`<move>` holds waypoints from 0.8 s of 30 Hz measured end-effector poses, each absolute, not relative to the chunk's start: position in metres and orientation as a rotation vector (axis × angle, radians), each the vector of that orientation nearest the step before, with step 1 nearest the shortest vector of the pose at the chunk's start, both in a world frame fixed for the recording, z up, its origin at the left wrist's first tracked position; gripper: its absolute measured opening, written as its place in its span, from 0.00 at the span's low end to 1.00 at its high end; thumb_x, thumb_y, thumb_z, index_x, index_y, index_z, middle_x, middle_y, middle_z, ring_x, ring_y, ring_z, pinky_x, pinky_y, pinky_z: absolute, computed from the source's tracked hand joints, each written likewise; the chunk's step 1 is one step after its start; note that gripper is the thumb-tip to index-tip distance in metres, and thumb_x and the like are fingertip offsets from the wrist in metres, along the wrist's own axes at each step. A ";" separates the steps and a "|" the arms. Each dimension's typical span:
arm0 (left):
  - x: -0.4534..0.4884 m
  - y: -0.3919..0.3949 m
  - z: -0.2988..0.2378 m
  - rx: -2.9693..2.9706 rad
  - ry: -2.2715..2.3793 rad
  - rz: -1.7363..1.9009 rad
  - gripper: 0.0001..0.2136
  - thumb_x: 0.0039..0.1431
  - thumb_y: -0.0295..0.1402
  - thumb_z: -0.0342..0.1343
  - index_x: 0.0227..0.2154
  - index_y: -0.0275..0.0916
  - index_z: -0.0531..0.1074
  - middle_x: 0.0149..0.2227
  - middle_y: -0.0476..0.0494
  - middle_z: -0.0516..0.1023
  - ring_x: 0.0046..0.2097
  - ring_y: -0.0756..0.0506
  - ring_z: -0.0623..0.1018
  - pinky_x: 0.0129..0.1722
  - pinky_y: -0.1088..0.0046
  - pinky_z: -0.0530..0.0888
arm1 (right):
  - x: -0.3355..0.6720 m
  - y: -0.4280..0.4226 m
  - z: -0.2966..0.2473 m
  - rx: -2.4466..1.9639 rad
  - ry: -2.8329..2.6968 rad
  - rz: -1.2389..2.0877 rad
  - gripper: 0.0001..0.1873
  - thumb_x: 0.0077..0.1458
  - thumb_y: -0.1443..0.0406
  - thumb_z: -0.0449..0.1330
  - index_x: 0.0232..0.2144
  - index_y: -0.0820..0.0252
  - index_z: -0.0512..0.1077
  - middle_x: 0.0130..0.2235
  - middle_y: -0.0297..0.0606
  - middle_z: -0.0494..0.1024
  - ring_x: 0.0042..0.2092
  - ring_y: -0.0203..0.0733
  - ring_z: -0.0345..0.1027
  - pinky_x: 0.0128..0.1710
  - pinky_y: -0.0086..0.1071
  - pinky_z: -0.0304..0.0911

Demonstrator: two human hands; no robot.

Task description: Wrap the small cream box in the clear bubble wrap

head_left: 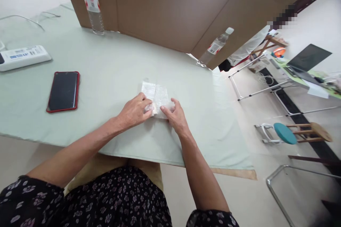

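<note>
A clear, crinkled sheet that looks like bubble wrap (162, 96) lies on the green tablecloth (112, 60) before me. My left hand (135, 111) is closed at the sheet's left side, its thumb and fingers pinching a small pale item with pinkish marks (153, 108). What that item is I cannot make out, as the fingers hide part of it. On the sheet's right edge rests my right hand (177, 116), thumb touching the plastic and fingers bent but apart, with nothing gripped between them.
A red-cased phone (64, 90) and a white power strip (25, 57) lie to the left. Two water bottles, one left (92, 5) and one right (216, 46), stand by a tall cardboard panel (160, 7). Right of the table are a teal stool (285, 133) and a laptop (309, 58).
</note>
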State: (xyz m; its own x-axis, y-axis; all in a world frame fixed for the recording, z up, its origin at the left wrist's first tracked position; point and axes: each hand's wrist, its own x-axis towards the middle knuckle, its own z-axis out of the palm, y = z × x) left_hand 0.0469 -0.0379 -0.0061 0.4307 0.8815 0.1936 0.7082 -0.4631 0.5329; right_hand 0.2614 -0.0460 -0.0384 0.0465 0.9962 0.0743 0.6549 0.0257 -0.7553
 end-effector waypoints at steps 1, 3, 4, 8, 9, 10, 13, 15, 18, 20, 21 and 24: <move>0.046 -0.036 -0.005 2.331 1.344 0.628 0.10 0.60 0.34 0.55 0.41 0.38 0.77 0.42 0.41 0.72 0.37 0.45 0.74 0.38 0.67 0.73 | 0.258 -0.044 -0.040 -1.694 -1.620 0.726 0.40 0.56 0.49 0.61 0.64 0.63 0.59 0.35 0.39 0.78 0.34 0.44 0.71 0.36 0.38 0.69; 0.045 -0.032 -0.005 2.339 1.324 0.612 0.10 0.59 0.34 0.55 0.41 0.39 0.78 0.41 0.42 0.72 0.36 0.46 0.74 0.37 0.68 0.73 | 0.253 -0.041 -0.039 -1.702 -1.498 0.811 0.40 0.52 0.54 0.64 0.63 0.62 0.59 0.32 0.35 0.77 0.32 0.43 0.70 0.34 0.36 0.67; 0.045 -0.031 -0.004 2.334 1.319 0.607 0.10 0.59 0.34 0.56 0.41 0.39 0.78 0.41 0.42 0.72 0.35 0.46 0.73 0.37 0.68 0.73 | 0.250 -0.041 -0.037 -1.692 -1.465 0.830 0.40 0.51 0.56 0.65 0.63 0.62 0.59 0.30 0.33 0.76 0.31 0.42 0.68 0.33 0.36 0.66; 0.045 -0.032 -0.005 2.303 1.324 0.582 0.11 0.60 0.35 0.56 0.42 0.38 0.78 0.42 0.41 0.71 0.36 0.46 0.73 0.37 0.68 0.73 | 0.242 -0.044 -0.027 -1.661 -1.400 0.815 0.37 0.50 0.59 0.64 0.61 0.61 0.61 0.26 0.27 0.71 0.28 0.39 0.64 0.32 0.35 0.65; 0.046 -0.033 -0.005 2.295 1.326 0.578 0.11 0.60 0.34 0.56 0.42 0.38 0.78 0.42 0.41 0.71 0.36 0.46 0.73 0.37 0.68 0.73 | 0.240 -0.045 -0.025 -1.661 -1.388 0.817 0.37 0.50 0.59 0.64 0.61 0.61 0.62 0.26 0.27 0.71 0.28 0.39 0.63 0.31 0.35 0.65; 0.046 -0.033 -0.005 2.289 1.326 0.575 0.11 0.59 0.34 0.56 0.42 0.38 0.78 0.42 0.41 0.71 0.36 0.46 0.73 0.37 0.68 0.73 | 0.238 -0.045 -0.022 -1.661 -1.381 0.822 0.37 0.50 0.58 0.64 0.61 0.61 0.62 0.26 0.26 0.70 0.27 0.38 0.62 0.31 0.35 0.64; 0.048 -0.032 -0.005 2.278 1.302 0.573 0.09 0.60 0.32 0.56 0.39 0.38 0.78 0.41 0.42 0.70 0.36 0.46 0.73 0.37 0.68 0.73 | 0.231 -0.045 -0.016 -1.649 -1.395 0.831 0.36 0.52 0.56 0.63 0.61 0.62 0.63 0.24 0.24 0.66 0.27 0.36 0.59 0.31 0.34 0.64; 0.049 -0.031 -0.005 2.273 1.279 0.574 0.08 0.60 0.31 0.55 0.39 0.37 0.77 0.41 0.41 0.70 0.37 0.46 0.74 0.38 0.68 0.73 | 0.225 -0.045 -0.013 -1.634 -1.444 0.797 0.36 0.53 0.56 0.62 0.61 0.64 0.64 0.24 0.24 0.64 0.27 0.36 0.60 0.32 0.34 0.64; 0.050 -0.030 -0.006 2.259 1.267 0.550 0.08 0.61 0.31 0.55 0.39 0.37 0.76 0.42 0.40 0.70 0.37 0.45 0.74 0.38 0.67 0.74 | 0.218 -0.046 -0.009 -1.642 -1.545 0.686 0.34 0.54 0.58 0.60 0.61 0.65 0.65 0.26 0.26 0.68 0.29 0.37 0.65 0.37 0.35 0.66; 0.050 -0.030 -0.006 2.251 1.271 0.545 0.07 0.61 0.31 0.55 0.39 0.37 0.76 0.42 0.40 0.71 0.38 0.45 0.75 0.39 0.67 0.74 | 0.214 -0.046 -0.006 -1.676 -1.599 0.641 0.34 0.54 0.58 0.60 0.61 0.65 0.66 0.29 0.30 0.74 0.32 0.38 0.69 0.39 0.36 0.67; 0.050 -0.030 -0.007 2.245 1.272 0.551 0.06 0.60 0.31 0.55 0.38 0.38 0.75 0.42 0.40 0.71 0.39 0.45 0.75 0.40 0.67 0.75 | 0.212 -0.047 -0.005 -1.697 -1.618 0.642 0.33 0.54 0.58 0.60 0.61 0.65 0.66 0.30 0.33 0.76 0.32 0.39 0.70 0.39 0.37 0.67; 0.051 -0.031 -0.010 2.200 1.268 0.591 0.07 0.60 0.32 0.55 0.40 0.38 0.74 0.44 0.39 0.71 0.42 0.43 0.76 0.42 0.66 0.75 | 0.211 -0.048 0.001 -1.729 -1.671 0.713 0.33 0.55 0.57 0.59 0.62 0.64 0.65 0.36 0.38 0.81 0.30 0.39 0.71 0.39 0.38 0.69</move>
State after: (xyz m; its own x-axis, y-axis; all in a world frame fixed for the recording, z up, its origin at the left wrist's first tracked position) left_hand 0.0507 -0.0311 -0.0101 0.4640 0.8793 0.1078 0.6483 -0.4200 0.6351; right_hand 0.2106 -0.0479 0.0006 0.0525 0.9978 0.0403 0.6610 -0.0044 -0.7504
